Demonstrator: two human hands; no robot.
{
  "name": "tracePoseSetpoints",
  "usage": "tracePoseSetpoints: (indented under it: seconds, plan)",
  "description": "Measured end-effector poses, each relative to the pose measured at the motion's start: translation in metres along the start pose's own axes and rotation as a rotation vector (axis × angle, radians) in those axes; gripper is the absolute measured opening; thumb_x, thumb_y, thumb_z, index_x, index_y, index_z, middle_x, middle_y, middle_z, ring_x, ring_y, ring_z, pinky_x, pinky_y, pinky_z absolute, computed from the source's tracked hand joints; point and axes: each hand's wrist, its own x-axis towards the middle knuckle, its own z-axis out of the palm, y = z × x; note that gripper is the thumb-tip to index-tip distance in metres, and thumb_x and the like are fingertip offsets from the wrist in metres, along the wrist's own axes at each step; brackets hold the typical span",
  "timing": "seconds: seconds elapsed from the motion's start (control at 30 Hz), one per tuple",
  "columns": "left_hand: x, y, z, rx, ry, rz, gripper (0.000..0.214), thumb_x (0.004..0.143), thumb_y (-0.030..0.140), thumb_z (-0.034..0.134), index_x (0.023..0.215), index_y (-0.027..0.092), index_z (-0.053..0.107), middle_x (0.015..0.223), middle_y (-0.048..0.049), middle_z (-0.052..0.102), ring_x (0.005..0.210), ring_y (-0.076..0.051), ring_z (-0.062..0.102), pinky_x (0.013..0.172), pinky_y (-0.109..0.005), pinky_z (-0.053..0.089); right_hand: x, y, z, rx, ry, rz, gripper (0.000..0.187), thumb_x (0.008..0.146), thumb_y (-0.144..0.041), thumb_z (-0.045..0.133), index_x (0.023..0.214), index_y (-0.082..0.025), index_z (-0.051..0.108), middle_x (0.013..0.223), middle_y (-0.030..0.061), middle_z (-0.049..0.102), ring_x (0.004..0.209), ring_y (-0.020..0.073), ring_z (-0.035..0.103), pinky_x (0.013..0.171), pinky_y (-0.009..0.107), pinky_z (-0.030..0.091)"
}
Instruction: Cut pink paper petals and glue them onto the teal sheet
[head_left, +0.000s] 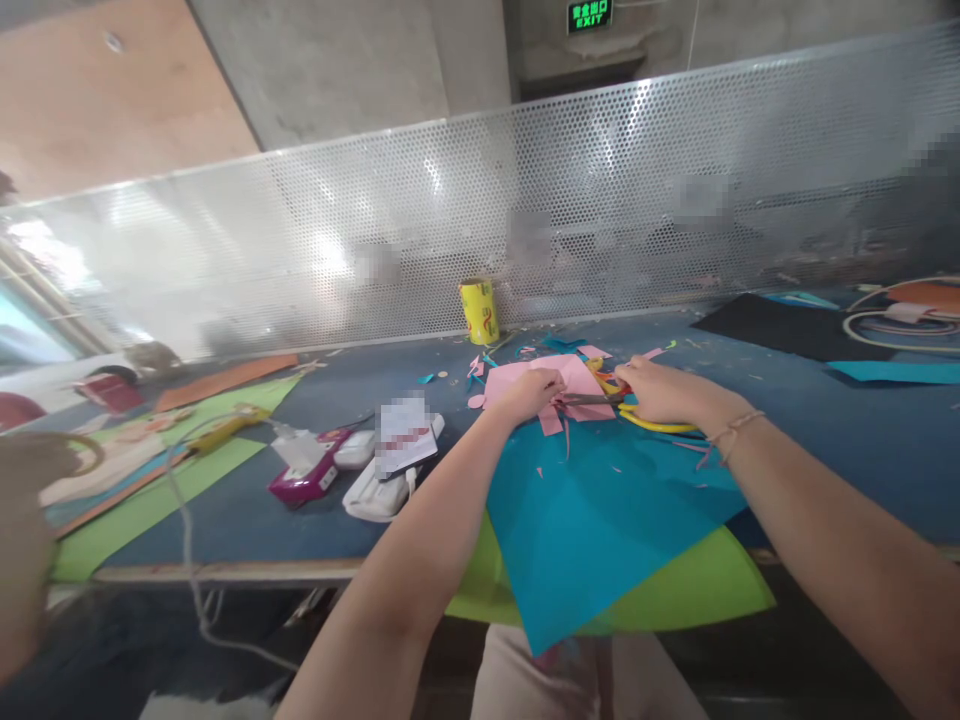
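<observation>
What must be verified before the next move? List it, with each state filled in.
1. Pink paper held: ok, the left hand grips it.
2. Scissors in grip: ok, the right hand holds them, blades pointing toward the left hand.
3. Left fingertips clear of the blades: cannot tell; they are very close together in this view.
4. Blue sheet fully on the table: not ok, its near corner hangs over the front edge, as does the green sheet under it.
5. Blue sheet free of scraps: not ok, small pink scraps lie on it.
</observation>
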Motion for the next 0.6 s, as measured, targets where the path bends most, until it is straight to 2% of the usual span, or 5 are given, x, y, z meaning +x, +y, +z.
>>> tracePoseSetpoints:
  seconds: [0.3, 0.6]
  plan:
    - [-0.002, 0.010, -0.008, 0.046, -0.006, 0.080, 0.027, 0.083, 0.025, 0.036, 0.067, 0.017, 0.057, 0.079, -0.0031, 0.061, 0.080, -0.013, 0.053, 0.073, -0.021, 0.036, 0.000, -0.020, -0.001, -0.002, 0.044, -0.058, 0.027, 0.073, -0.029, 0.051, 0.096, -0.014, 0.048, 0.094, 0.0131, 0.053, 0.069, 0.0211, 0.055, 0.052, 0.028, 0.030]
    - [-0.001, 0.004, -0.003, -0.179, 0.011, 0.116, 0.023, 0.080, 0.023, 0.037, 0.062, 0.017, 0.051, 0.068, 0.0016, 0.054, 0.065, -0.010, 0.047, 0.063, -0.020, 0.034, 0.004, -0.020, 0.004, 0.029, 0.156, -0.162, 0.033, 0.078, -0.038, 0.048, 0.098, -0.013, 0.051, 0.096, 0.0146, 0.056, 0.079, 0.0235, 0.057, 0.061, 0.029, 0.037]
